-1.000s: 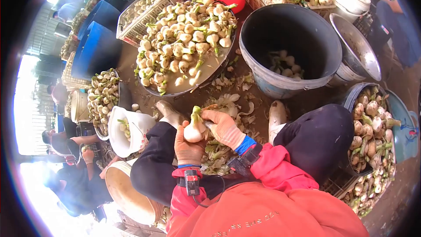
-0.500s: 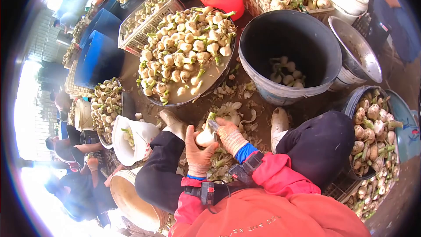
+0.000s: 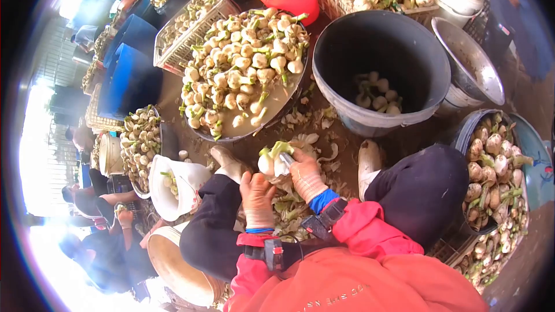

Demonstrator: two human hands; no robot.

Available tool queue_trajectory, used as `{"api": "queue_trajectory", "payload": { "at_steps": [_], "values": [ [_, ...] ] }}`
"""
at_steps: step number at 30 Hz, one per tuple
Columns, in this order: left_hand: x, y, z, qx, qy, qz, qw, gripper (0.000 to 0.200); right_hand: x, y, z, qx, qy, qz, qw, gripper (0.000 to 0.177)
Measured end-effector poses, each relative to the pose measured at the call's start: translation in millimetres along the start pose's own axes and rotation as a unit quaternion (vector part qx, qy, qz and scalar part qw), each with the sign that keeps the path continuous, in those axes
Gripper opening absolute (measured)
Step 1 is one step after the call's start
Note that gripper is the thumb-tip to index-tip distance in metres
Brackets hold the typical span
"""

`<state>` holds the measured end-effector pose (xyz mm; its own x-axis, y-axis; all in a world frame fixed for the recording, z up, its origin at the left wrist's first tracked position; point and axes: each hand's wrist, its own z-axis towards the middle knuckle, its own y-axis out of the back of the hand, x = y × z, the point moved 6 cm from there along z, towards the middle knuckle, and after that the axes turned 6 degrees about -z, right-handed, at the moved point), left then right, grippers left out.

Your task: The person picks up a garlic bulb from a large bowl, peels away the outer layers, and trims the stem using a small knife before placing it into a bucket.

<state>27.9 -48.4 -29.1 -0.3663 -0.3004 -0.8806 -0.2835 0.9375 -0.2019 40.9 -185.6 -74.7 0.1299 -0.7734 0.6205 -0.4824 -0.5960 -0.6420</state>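
My right hand (image 3: 307, 174), in an orange-stained glove, grips a small knife (image 3: 286, 158), its short metal blade showing beyond the fingers. Against the blade and fingertips is a white garlic bulb (image 3: 267, 164) with a pale green, partly peeled stem leaning over it. Just below the bulb, my left hand (image 3: 258, 197), gloved alike, has its fingers loosely bent and slightly apart, with no bulb seen in them. Garlic peelings (image 3: 289, 205) lie beneath both hands, between my legs.
Ahead stands a wide tub (image 3: 231, 137) heaped with garlic in murky water. Right of it is a big dark bucket (image 3: 370, 117) with several peeled bulbs inside. A full bucket (image 3: 462, 133) sits by my right knee, a white bucket (image 3: 193, 176) to my left. Co-workers sit at far left.
The garlic bulb has moved up and left out of my left hand's grasp, its stem skin now folded over. My left hand has dropped slightly lower; my right hand keeps the knife.
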Motion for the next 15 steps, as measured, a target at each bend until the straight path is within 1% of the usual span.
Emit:
{"api": "queue_trajectory", "payload": {
  "at_steps": [1,2,3,4,5,6,8,9,10,12,13,14,15],
  "values": [
    [-7.7,-20.0,-15.0,0.062,0.007,-0.018,0.998,0.078,1.7,-9.3,-8.0,0.045,-0.010,-0.108,0.993,0.033],
    [0.8,-14.7,-3.5,0.078,-0.050,0.004,0.996,0.064,-1.7,-16.7,-14.7,0.094,-0.020,-0.215,0.972,0.032],
    [9.8,-5.7,11.5,0.074,-0.038,-0.039,0.996,0.053,-11.4,-21.4,-19.4,0.138,-0.043,-0.264,0.954,0.026],
    [10.6,0.3,25.0,0.073,-0.027,-0.082,0.994,0.043,-2.7,-31.7,-26.2,0.165,-0.018,-0.272,0.948,0.023],
    [18.6,7.3,32.0,-0.005,0.084,-0.225,0.971,0.028,-2.2,-34.3,-31.5,0.162,-0.108,-0.230,0.953,0.022],
    [16.5,11.1,36.0,-0.047,0.094,-0.273,0.956,0.026,-3.4,-35.1,-34.1,0.157,-0.196,-0.184,0.950,0.020],
    [11.0,14.3,30.6,-0.044,0.090,-0.225,0.969,0.025,5.4,-23.5,-14.0,0.102,-0.062,-0.275,0.954,0.019],
    [10.5,16.3,29.7,-0.025,0.078,-0.165,0.983,0.030,4.2,-12.6,-3.1,0.076,-0.070,-0.271,0.957,0.018],
    [4.2,10.2,18.0,0.025,0.057,-0.134,0.989,0.033,-11.9,3.5,13.3,0.048,-0.085,-0.219,0.971,0.021],
    [-9.1,-1.3,-3.1,0.100,0.077,-0.112,0.986,0.031,-15.0,40.2,42.9,-0.002,0.034,-0.252,0.967,0.020],
    [-12.3,-1.7,-9.7,0.099,0.077,-0.113,0.986,0.031,-24.1,62.8,55.4,-0.036,0.022,-0.223,0.974,0.020],
    [-15.8,-0.3,-14.4,0.085,0.069,-0.122,0.987,0.030,-19.9,74.2,59.5,-0.070,0.011,-0.194,0.978,0.020],
    [-18.2,2.4,-16.3,0.070,0.059,-0.131,0.987,0.030,-22.5,80.9,61.3,-0.054,-0.050,-0.371,0.926,0.030]
  ]
}}
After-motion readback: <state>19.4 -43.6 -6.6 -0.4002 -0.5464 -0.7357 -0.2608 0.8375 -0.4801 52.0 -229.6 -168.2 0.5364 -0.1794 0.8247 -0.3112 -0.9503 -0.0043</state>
